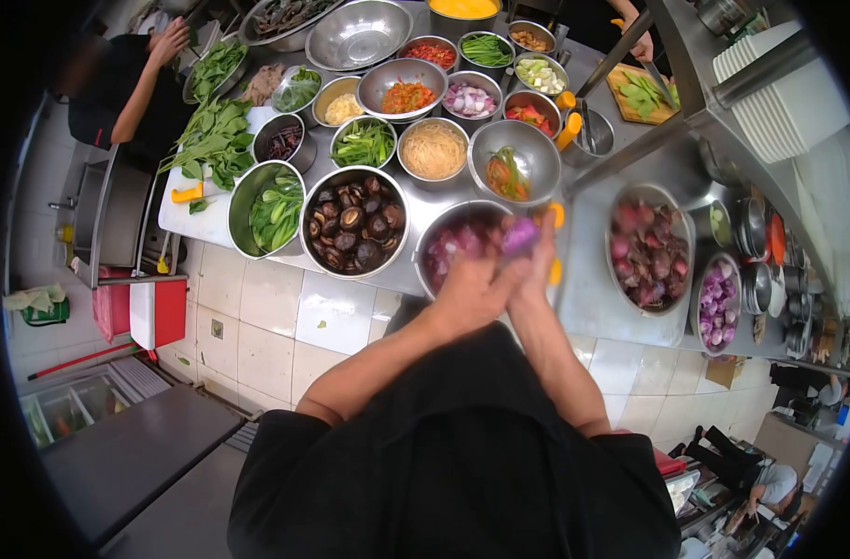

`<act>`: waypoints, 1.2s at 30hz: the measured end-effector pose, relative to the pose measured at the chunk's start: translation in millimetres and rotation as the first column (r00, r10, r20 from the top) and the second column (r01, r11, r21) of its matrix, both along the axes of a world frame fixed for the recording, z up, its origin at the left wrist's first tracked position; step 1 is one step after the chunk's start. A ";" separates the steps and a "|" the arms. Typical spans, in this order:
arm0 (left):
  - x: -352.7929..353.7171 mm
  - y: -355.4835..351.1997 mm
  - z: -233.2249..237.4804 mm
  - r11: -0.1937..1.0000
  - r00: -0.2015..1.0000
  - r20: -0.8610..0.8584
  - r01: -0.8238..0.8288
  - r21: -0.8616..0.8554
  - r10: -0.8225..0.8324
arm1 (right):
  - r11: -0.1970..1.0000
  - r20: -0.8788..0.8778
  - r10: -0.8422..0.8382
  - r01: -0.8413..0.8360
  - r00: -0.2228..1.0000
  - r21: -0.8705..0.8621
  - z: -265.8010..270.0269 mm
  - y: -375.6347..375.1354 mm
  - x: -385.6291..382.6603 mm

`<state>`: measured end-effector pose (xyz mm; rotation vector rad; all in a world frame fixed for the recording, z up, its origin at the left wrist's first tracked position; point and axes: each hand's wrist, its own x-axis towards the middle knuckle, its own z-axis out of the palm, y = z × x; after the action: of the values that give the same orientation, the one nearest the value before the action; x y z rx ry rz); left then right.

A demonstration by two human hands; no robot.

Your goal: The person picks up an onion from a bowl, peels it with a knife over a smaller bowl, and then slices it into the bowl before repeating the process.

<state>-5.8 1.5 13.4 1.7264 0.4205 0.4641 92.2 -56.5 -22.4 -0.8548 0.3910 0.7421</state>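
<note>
Both my hands meet over the near rim of a steel bowl of onion skins [448,244]. A purple onion [518,236] sits at the fingertips of my right hand [534,265], whose fingers are closed around its side. My left hand [472,291] is beside it, its fingers bent and blurred by motion; what they hold, if anything, is hidden. Two orange handles [556,270] show just right of my right hand. To the right, a long bowl of unpeeled red onions [651,250] rests on a white board [588,303], and peeled onions [718,303] fill a colander beyond it.
Left stand bowls of dark mushrooms [353,221] and green leaves [276,210]. Behind are bowls of noodles [433,150] and cut vegetables. A metal shelf post [611,140] rises at the right. One person [131,93] works at the far left; another's hand [641,47] is at the back right.
</note>
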 end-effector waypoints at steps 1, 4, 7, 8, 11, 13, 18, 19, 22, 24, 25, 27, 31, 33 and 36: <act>-1.5 -2.9 4.2 1.000 0.999 0.043 0.024 0.016 -0.025 | 1.000 0.002 0.023 -0.023 1.000 -0.003 -0.7 -2.5 1.8; -4.8 1.5 -3.3 0.999 0.998 0.068 0.011 0.037 -0.014 | 0.999 -0.007 0.005 -0.005 1.000 0.043 -14.0 1.0 9.0; -4.8 12.3 1.5 0.999 0.999 -0.006 -0.047 -0.014 0.047 | 0.995 0.002 0.063 -0.063 0.998 0.074 -11.6 -2.6 11.9; -7.8 20.3 5.9 0.999 0.995 -0.089 -0.046 -0.007 0.046 | 0.992 0.009 0.100 -0.101 0.995 0.077 -5.8 -6.6 10.9; -13.4 36.0 -13.1 0.999 0.950 -0.312 -0.024 0.044 0.036 | 0.986 0.024 0.147 -0.148 0.989 0.074 8.4 -9.2 8.5; -13.8 40.6 -22.9 0.988 0.938 -0.344 0.005 0.155 0.050 | 0.982 0.025 0.162 -0.163 0.987 0.093 10.5 -11.1 4.8; -17.5 52.3 -30.6 0.968 0.923 -0.381 0.052 0.246 0.047 | 0.991 -0.033 0.114 -0.112 0.993 0.078 10.8 -8.1 -2.4; -18.1 54.4 -32.2 0.967 0.936 -0.348 0.049 0.252 0.043 | 0.996 -0.040 0.080 -0.079 0.996 0.040 14.1 -5.0 -4.8; -19.2 60.7 -33.9 0.969 0.953 -0.301 0.085 0.232 -0.012 | 0.998 -0.032 0.059 -0.060 0.998 -0.021 10.4 -3.7 -6.5; -18.7 63.4 -32.4 0.980 0.947 -0.320 0.101 0.170 -0.042 | 0.997 -0.030 0.033 -0.035 0.999 -0.064 16.1 -0.3 -10.5; -18.3 64.7 -29.1 0.984 0.943 -0.328 0.109 0.140 -0.058 | 0.996 -0.028 0.021 -0.023 0.999 -0.085 19.3 1.2 -12.1; -17.3 65.8 -13.7 0.990 0.944 -0.300 0.136 -0.026 -0.138 | 0.995 -0.050 0.032 -0.036 0.998 -0.095 22.1 0.0 -12.3; -19.6 66.0 -10.3 0.981 0.926 -0.324 0.177 -0.074 -0.191 | 0.986 -0.078 0.105 -0.094 0.991 0.138 16.6 -10.5 -16.7; -20.1 66.5 4.3 0.970 0.904 -0.354 0.239 -0.049 -0.241 | 0.995 -0.064 0.072 -0.067 0.995 0.073 17.3 -9.0 -20.2; -20.6 68.0 14.2 0.955 0.887 -0.379 0.296 0.032 -0.263 | 0.998 0.026 0.062 -0.063 0.998 0.033 32.8 -2.7 -29.2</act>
<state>-26.4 69.5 27.6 1.9311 0.4128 -0.0598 63.0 -59.2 10.3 -0.8470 0.3297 0.7925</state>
